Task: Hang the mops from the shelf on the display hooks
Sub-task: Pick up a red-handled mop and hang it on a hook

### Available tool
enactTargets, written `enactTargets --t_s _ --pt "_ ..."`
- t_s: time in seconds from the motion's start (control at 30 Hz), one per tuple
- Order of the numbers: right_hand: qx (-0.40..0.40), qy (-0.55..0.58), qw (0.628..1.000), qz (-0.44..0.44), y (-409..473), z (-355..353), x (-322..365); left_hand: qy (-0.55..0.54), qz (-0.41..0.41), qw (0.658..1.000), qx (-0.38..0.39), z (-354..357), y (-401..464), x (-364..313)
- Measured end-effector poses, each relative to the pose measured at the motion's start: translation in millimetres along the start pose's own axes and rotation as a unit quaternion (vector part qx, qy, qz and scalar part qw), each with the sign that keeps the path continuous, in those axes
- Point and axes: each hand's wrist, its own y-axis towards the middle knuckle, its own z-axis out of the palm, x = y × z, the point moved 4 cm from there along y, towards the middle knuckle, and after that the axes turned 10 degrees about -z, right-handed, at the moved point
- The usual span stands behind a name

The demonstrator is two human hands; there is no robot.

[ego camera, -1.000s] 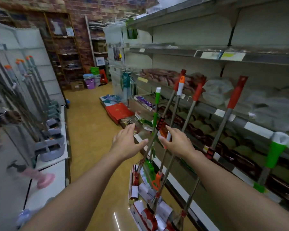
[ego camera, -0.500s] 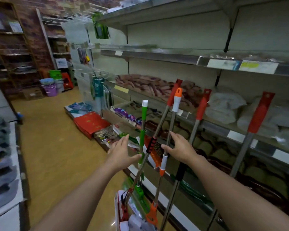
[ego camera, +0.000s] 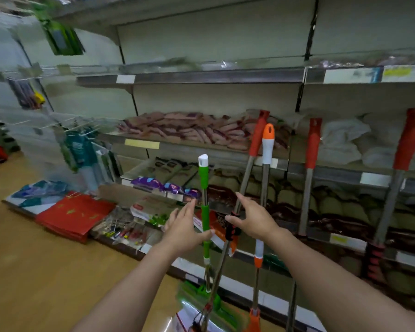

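Both arms reach out from the bottom of the frame toward a cluster of mops leaning against the shelving in the centre. The left hand (ego camera: 185, 227) has its fingers straight and spread, its thumb touching the green-handled mop (ego camera: 204, 212), which stands nearly upright with a white cap at its top and a green head low in the frame by the floor. The right hand (ego camera: 254, 218) is also open, fingers extended and a little apart, held just in front of the red-handled mop (ego camera: 248, 164) that slants up to the right; whether it actually touches the pole I cannot tell. Just beside that one, to the right, stands the orange-and-white mop (ego camera: 267, 149), its orange tip level with the middle shelf (ego camera: 201, 144). Neither hand is wrapped round any pole. Further right in the frame two more red-handled mops (ego camera: 312, 149) lean against the same shelving, well apart from the hands. The middle shelf carries stacked brownish packets, with pale bagged goods to their right. The lower shelf (ego camera: 297, 167) shows dark and olive packets. At the lower left of the frame, on the wooden floor (ego camera: 34, 271), lie flat red packages (ego camera: 74, 213) and blue ones beside them. The upper left is blurred, with some hanging goods barely readable.
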Motion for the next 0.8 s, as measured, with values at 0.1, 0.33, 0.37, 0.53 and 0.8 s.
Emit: enactTargets --t_s 0.1,0.33,0.37,0.53,0.8 --pt "-0.026 0.008 1.0 0.016 10.5 9.4 13.6 -0.029 0.036 0.999 0.009 -4.0 20.1 3.7" --pt "-0.055 0.011 0.996 0.075 23.3 10.7 -2.0 -0.101 0.102 0.986 0.091 20.0 57.9 -14.6" --pt "-0.057 0.013 0.995 0.083 25.6 9.1 -6.8 -0.103 0.097 0.985 0.097 24.3 63.1 -17.8" --pt "-0.063 0.014 0.991 0.118 36.7 6.6 -26.6 -0.098 0.098 0.982 0.126 45.4 83.9 -35.5" --pt "-0.085 0.004 0.987 0.136 68.7 -0.1 -33.4 -0.142 0.126 0.969 0.158 59.7 114.8 -54.4"
